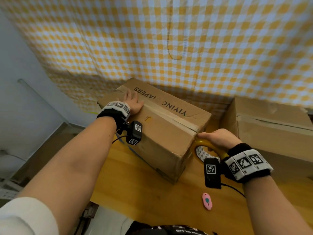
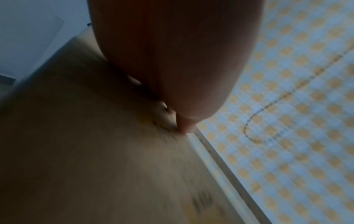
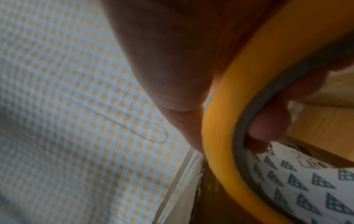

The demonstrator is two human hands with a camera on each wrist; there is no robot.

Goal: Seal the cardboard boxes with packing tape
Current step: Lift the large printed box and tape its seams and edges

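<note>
Cutter: small pink cutter (image 1: 207, 201) lies on the wooden table (image 1: 152, 192) at 6 o'clock, nearest the person, apart from both hands.
Right hand: the right hand (image 1: 218, 137) at 4 o'clock curls round the yellow tape roll (image 1: 210, 148), fingers through its core, thumb on the outer rim; the roll sits at the near end of the box.
Box: the printed cardboard box (image 1: 160, 126) stands at centre on the table, flaps closed, a clear tape strip (image 1: 169, 114) along its top seam.
Left hand: the left hand (image 1: 133, 104) at 11 o'clock lies flat, fingers spread, pressing the far end of the box top.
Second box: another cardboard box (image 1: 271, 129) stands at 3 o'clock.
Backdrop: yellow checked cloth (image 1: 186, 39) hangs behind, at 12 o'clock.
</note>
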